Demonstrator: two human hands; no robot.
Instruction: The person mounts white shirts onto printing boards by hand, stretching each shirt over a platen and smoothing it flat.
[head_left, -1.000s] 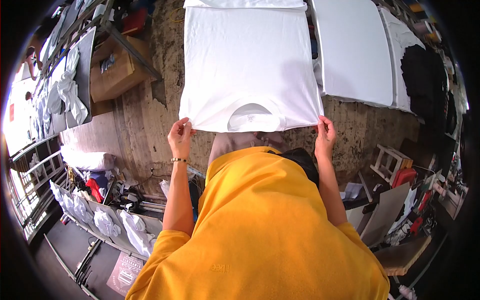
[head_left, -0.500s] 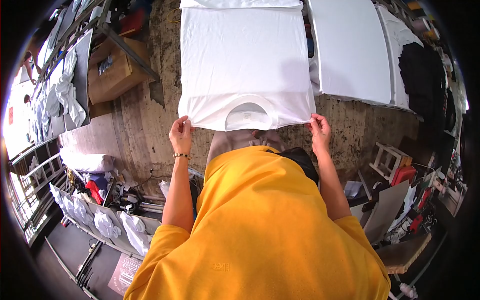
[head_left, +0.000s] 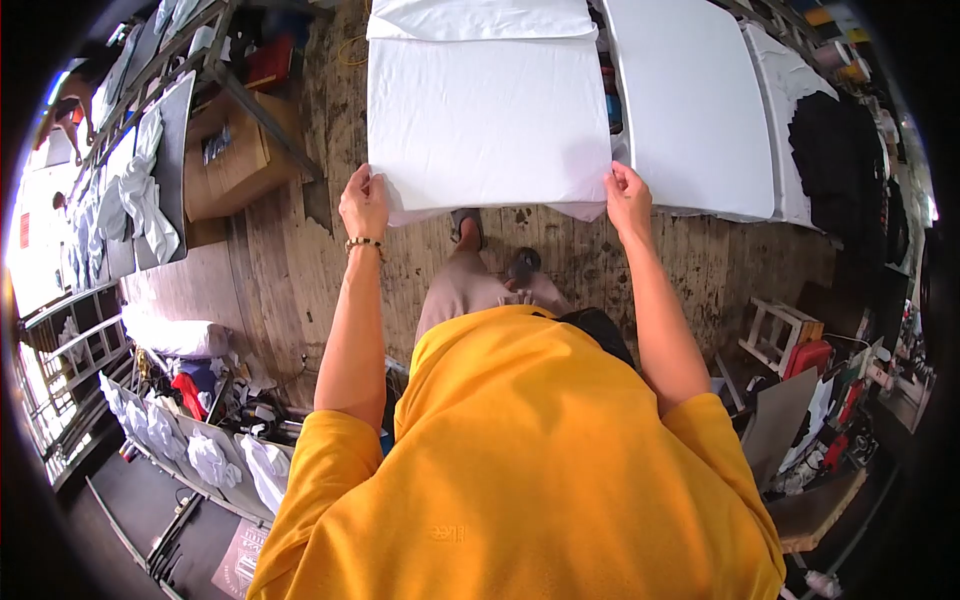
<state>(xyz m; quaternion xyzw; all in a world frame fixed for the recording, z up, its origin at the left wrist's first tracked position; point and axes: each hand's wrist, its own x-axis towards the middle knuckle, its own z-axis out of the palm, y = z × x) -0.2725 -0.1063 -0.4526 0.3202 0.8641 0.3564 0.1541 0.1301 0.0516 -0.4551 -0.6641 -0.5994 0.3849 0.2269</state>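
A white T-shirt (head_left: 488,125) lies stretched flat over a board whose surface it hides. The neck opening is out of sight; the cloth drops over the near edge. My left hand (head_left: 363,206), with a beaded bracelet at the wrist, is closed at the shirt's near left corner, thumb and fingers pinching the cloth. At the near right corner my right hand (head_left: 628,202) pinches the shirt in the same way. Across the far part of the shirt runs a folded-back band of white cloth (head_left: 485,20).
Another white-covered board (head_left: 692,110) stands close on the right, with black cloth (head_left: 835,155) beyond it. A cardboard box (head_left: 240,160) sits at the left under a metal frame. My feet are on a worn plank floor (head_left: 300,270). A small wooden stool (head_left: 775,335) stands at the right.
Both hands have moved forward, away from my body, with the shirt's near edge. The neck opening has gone from view over the board's edge, and my feet now show below it.
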